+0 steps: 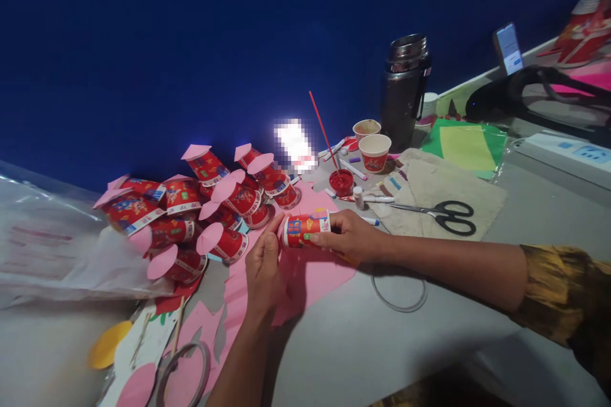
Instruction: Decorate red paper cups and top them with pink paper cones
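Note:
A red paper cup (305,229) with blue window shapes and yellow patches lies sideways between my hands, above a sheet of pink paper (317,270). My right hand (356,236) is closed around the cup's right end, thumb along its near side. At the other end, my left hand (265,261) presses its fingers against the cup; part of its grip is hidden. To the left stands a pile of similar red paper cups (229,243), several of them topped with pink paper cones (210,238).
Black-handled scissors (453,216) rest on a beige cloth (470,194). Behind are a small red paint pot (341,183) with a thin stick, paper cups (375,154), and a tall thermos (405,95). Tape rolls (205,369), plastic sheeting (57,248) and a power strip (568,156) surround the work.

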Demonstrator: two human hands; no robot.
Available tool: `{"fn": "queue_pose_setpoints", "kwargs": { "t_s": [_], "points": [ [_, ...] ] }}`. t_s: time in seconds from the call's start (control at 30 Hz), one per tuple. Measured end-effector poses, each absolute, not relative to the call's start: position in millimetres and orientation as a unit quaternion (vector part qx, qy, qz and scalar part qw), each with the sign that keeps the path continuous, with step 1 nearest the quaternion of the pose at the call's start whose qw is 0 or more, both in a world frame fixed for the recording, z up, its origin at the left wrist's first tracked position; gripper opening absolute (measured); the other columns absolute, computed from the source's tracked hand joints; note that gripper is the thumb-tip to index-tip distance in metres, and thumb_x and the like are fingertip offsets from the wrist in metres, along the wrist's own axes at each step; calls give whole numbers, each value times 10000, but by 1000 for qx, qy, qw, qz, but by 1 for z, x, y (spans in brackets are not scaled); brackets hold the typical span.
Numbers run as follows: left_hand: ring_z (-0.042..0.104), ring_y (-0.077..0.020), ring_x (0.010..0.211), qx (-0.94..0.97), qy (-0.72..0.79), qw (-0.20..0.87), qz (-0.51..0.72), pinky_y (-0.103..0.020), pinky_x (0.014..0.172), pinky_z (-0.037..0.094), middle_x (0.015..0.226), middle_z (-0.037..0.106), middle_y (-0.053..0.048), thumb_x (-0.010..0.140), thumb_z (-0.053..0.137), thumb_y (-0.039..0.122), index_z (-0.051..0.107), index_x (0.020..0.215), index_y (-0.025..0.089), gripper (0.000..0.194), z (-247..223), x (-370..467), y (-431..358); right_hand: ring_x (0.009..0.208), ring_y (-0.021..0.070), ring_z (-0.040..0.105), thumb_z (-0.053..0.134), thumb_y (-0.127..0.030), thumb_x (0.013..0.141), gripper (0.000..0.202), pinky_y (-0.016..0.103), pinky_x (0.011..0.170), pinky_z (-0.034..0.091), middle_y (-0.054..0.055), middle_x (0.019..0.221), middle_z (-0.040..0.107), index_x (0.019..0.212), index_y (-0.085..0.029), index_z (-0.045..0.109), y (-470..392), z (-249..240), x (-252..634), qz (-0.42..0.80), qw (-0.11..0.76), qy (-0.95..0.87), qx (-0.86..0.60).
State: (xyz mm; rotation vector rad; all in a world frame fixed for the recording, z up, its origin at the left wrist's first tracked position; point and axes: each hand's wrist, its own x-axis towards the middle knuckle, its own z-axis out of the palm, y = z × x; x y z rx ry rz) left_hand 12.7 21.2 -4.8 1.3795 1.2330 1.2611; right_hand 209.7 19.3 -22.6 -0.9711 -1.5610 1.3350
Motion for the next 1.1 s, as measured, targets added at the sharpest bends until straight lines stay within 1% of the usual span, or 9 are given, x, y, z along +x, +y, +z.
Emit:
{"fn": "queue_pose_setpoints", "kwargs": {
  "t_s": [0.1,0.23,0.4,0.57,0.77,0.87,1.0,1.1],
  "points": [
    [602,-305,1317,564,485,436,507,-410,1107,485,1374,688,-133,954,574,590,702,1320,185,561,-6,12,22,506,98,477,698,-592,823,477,227,472,344,-14,574,567,665,-150,617,21,-26,209,584,407,-576,-403],
    [595,-307,1327,569,477,447,500,-418,1099,492,1404,668,-131,962,565,583,689,1336,196,552,-10,11,21,473,96,500,752,-640,768,516,221,457,373,-11,546,587,675,-146,635,22,-31,207,621,411,-534,-400],
    [599,-296,1320,571,495,437,489,-404,1096,492,1389,678,-120,964,559,589,690,1336,202,552,-13,13,20,460,76,476,807,-609,727,500,202,453,375,-25,514,575,672,-139,643,22,-30,206,655,430,-489,-383],
    [604,-300,1313,564,498,440,490,-426,1105,486,1373,686,-128,959,573,583,700,1323,196,547,-13,15,19,455,78,482,789,-532,774,425,197,448,373,-28,507,569,683,-143,644,21,-30,205,675,422,-468,-385],
    [659,-292,1224,563,517,438,473,-401,1032,529,1351,700,-134,946,596,574,705,1319,182,552,-7,18,17,446,71,470,803,-507,771,404,184,428,357,-40,507,559,707,-144,638,22,-34,203,692,432,-444,-371],
    [677,-299,1189,551,524,446,472,-405,992,551,1338,706,-145,924,623,577,709,1310,172,566,-3,19,16,423,65,457,839,-502,742,417,175,409,353,-43,489,559,692,-143,633,23,-36,203,713,433,-419,-358],
    [654,-311,1234,531,524,454,487,-408,990,555,1338,706,-147,891,668,580,696,1326,180,591,0,18,17,413,52,445,896,-468,696,425,149,382,326,-43,483,563,727,-126,646,25,-36,204,771,427,-349,-318],
    [648,-299,1247,513,507,470,508,-388,1002,550,1342,704,-132,898,657,592,702,1311,196,574,2,18,16,439,57,457,891,-476,708,435,145,385,342,-34,517,570,773,-118,654,27,-36,205,792,423,-323,-299]
  ]
}}
